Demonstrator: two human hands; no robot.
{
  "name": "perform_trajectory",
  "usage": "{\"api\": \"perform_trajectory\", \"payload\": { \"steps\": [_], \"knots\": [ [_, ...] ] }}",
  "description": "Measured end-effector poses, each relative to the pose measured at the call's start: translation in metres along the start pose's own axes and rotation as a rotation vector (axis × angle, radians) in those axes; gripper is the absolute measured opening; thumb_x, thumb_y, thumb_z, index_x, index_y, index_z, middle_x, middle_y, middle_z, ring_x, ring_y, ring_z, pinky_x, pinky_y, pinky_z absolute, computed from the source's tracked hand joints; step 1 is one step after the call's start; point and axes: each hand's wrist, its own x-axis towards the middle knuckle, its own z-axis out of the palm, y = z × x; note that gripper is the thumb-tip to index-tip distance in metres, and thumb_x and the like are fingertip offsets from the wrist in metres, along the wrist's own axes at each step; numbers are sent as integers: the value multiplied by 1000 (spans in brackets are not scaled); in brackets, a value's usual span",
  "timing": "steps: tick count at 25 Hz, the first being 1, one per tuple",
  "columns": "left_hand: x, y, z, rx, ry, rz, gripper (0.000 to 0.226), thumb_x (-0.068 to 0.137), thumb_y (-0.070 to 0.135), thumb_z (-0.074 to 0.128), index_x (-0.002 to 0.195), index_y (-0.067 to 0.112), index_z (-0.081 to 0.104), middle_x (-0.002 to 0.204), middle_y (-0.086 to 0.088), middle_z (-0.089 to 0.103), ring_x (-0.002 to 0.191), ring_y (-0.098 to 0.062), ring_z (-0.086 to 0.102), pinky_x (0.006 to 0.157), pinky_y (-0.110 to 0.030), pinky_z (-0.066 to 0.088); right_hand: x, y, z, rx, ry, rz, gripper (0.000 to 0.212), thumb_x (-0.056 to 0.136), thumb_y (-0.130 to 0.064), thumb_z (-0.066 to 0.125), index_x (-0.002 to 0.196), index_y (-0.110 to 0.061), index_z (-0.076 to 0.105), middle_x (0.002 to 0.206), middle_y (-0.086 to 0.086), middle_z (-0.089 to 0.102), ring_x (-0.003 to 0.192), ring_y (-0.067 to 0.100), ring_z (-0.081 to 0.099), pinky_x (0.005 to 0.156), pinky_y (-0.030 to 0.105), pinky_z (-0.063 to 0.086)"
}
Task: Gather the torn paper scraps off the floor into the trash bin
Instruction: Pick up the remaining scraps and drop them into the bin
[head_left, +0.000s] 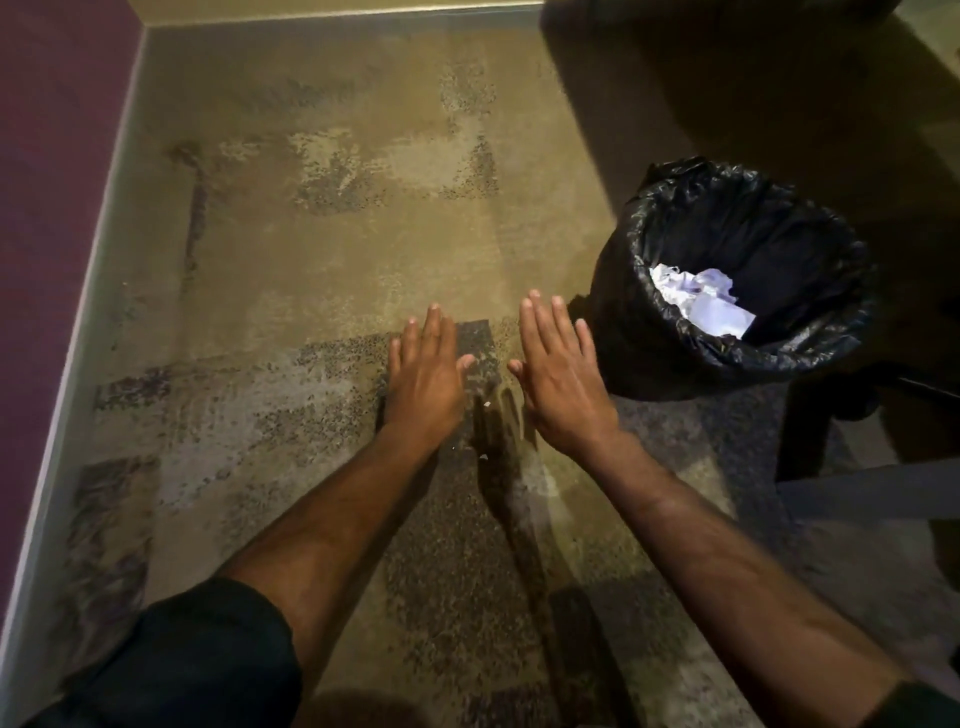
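Both hands, the left hand (423, 376) and right hand (563, 374), are held flat, open and empty above the carpeted floor (322, 270). Crumpled paper scraps (701, 301) are seen inside the trash bin (675, 358); tiny remnant flecks (487, 404), judged light and flimsy, are best pinched by fingertip.

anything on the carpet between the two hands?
Head view: between the left hand and right hand lies mostly bare carpet, plus one tiny white scrap near the wrists.
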Motion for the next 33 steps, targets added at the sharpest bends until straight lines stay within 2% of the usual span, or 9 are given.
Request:
{"api": "perform_trajectory", "payload": {
  "steps": [2,4,6,10,15,20,24,29,33],
  "knots": [
    [-5,-11,13,-111,-6,-1,54,107,25,43,157,15,25,164,-10,25,149,-30,25,119,-44,26,-6,0,27,116,-83,30,54,101,-20,52,150,-7,35,151,16,40,137,34,41,107,36,37],
    [-7,-16,27,-203,-42,21,41,101,12,56,142,12,52,141,-11,54,126,-28,52,100,-35,42,-18,1,53,197,-175,81,39,92,-11,65,130,-9,58,124,11,56,111,28,57,84,26,41],
    [-3,-15,40,-273,-98,16,27,97,11,62,124,10,66,120,-9,64,107,-25,60,88,-32,47,-33,2,78,267,-223,150,26,87,-7,70,112,-12,69,106,6,61,97,25,61,76,24,41],
    [2,-8,67,-306,-146,0,24,94,10,66,117,11,71,111,-9,67,99,-22,61,90,-42,53,-52,-9,111,391,-241,260,19,91,-14,66,109,-16,73,99,4,61,91,21,59,76,29,47],
    [9,-9,89,-260,-101,-32,28,92,5,68,118,15,71,107,-4,68,91,-18,63,80,-38,58,-56,-20,124,330,-179,281,19,93,-20,67,111,-18,72,98,2,56,89,18,53,69,29,44],
    [18,0,89,-70,-26,4,6,92,6,68,89,10,71,90,-6,67,75,-18,60,61,-30,46,-57,-20,134,241,-133,259,10,91,-16,68,100,-16,73,94,3,55,87,20,53,64,25,34],
    [16,4,89,38,0,76,13,88,-4,66,91,9,67,91,-6,65,80,-21,63,62,-30,45,-57,-16,139,266,-123,264,5,91,-16,68,91,-13,73,91,2,55,85,19,53,63,25,35],
    [13,6,86,-45,-15,72,16,93,1,62,107,10,64,102,-4,62,89,-18,59,71,-26,41,-57,-10,130,424,-121,354,6,91,-19,69,88,-14,69,89,-3,55,81,12,52,63,20,36],
    [12,18,71,-216,117,-4,6,97,10,58,95,13,62,96,-1,57,84,-20,58,68,-34,51,-53,1,101,506,76,381,5,90,-17,71,94,-14,73,90,-2,65,78,9,59,65,10,37]
  ]
}}
